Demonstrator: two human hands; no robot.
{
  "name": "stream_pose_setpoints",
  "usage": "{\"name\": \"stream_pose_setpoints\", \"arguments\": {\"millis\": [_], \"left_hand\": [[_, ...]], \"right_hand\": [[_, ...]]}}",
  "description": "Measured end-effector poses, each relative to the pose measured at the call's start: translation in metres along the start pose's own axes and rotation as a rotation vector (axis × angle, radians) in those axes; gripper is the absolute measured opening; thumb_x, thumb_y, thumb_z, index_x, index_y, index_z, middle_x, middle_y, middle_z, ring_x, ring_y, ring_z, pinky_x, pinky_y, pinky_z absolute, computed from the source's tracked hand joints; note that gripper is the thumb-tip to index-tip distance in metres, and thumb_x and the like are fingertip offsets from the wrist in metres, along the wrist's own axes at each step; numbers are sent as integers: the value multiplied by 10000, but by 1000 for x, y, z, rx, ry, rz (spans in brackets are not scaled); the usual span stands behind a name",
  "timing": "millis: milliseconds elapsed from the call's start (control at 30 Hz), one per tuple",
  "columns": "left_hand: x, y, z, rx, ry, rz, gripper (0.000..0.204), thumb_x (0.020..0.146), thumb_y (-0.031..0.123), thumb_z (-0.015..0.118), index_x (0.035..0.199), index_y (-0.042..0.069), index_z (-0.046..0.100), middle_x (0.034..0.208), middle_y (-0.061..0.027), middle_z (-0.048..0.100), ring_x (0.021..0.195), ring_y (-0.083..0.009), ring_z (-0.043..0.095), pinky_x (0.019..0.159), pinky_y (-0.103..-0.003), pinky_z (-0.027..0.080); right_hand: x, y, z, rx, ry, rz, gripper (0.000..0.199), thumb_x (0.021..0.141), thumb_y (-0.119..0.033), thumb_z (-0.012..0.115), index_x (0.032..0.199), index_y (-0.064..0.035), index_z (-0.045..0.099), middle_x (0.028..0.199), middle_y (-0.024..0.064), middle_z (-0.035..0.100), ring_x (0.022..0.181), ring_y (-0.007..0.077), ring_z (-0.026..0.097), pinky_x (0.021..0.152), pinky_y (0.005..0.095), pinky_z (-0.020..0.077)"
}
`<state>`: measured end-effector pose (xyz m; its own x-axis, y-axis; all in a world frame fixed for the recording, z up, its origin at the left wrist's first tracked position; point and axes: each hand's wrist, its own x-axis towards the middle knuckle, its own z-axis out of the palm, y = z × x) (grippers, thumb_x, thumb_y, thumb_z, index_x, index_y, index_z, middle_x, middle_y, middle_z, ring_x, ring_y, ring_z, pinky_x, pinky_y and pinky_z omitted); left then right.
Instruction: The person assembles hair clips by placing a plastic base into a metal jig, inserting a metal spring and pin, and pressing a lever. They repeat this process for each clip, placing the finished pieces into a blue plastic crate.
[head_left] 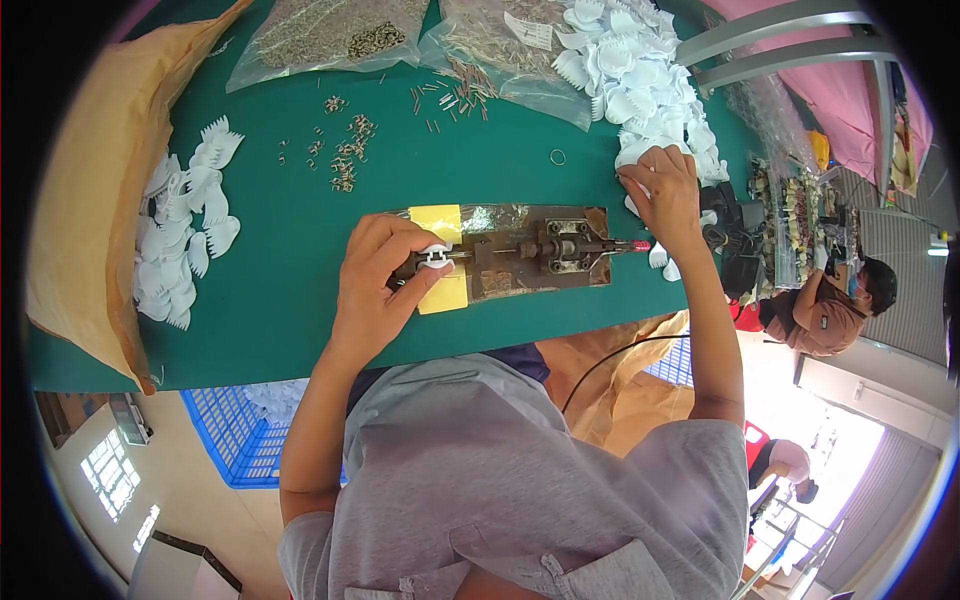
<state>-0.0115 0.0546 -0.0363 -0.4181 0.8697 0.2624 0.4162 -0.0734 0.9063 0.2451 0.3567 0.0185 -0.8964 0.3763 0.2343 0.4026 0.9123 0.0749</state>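
Head view: left hand pinches a white plastic piece between thumb and fingers, at the left end of a metal fixture with a red-tipped handle. Right hand reaches to the near edge of a heap of white toothed pieces, fingertips bunched; cannot tell if one is gripped. Yellow strip under the fixture's left end, plain. White label on the right-hand clear bag carries marks, too small to read. Green table also bears small metal springs, thin pins, a ring, a second clear bag. At left, more white pieces beside a brown paper sack.
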Motion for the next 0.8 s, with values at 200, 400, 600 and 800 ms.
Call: {"name": "stream_pose_setpoints", "arguments": {"millis": [200, 400, 600, 800], "left_hand": [[0, 3, 0, -27, 4, -16, 226, 818, 60, 837, 1016, 47, 728, 999, -61, 656, 1002, -264, 589, 829, -377, 479], [1, 0, -2, -1, 3, 10, 225, 816, 65, 836, 1014, 53, 729, 1003, -62, 660, 1006, -264, 594, 835, -377, 480], [-1, 2, -5, -5, 3, -6, 222, 814, 71, 833, 1009, 56, 727, 1005, -70, 667, 997, -285, 594, 848, -396, 479], [1, -1, -1, 15, 10, 54, 227, 830, 122, 834, 1020, 66, 724, 1006, -73, 668, 988, -300, 597, 865, -410, 475]], "right_hand": [[-1, 1, 13, 57, 23, 10, 144, 773, -91, 827, 911, -119, 797, 910, 5, 627, 941, 231, 585, 868, 394, 429], [15, 0, 5, -37, -77, -95, 167, 789, -96, 813, 937, -101, 734, 889, 37, 638, 925, 246, 595, 870, 402, 438], [50, -53, -3, 599, -71, 88, 91, 869, -51, 740, 943, -35, 688, 878, 56, 679, 864, 228, 654, 817, 373, 520], [103, -120, 19, 933, -330, 177, 178, 920, -103, 750, 1046, 20, 727, 900, 27, 733, 819, 79, 653, 789, 280, 559]]}}
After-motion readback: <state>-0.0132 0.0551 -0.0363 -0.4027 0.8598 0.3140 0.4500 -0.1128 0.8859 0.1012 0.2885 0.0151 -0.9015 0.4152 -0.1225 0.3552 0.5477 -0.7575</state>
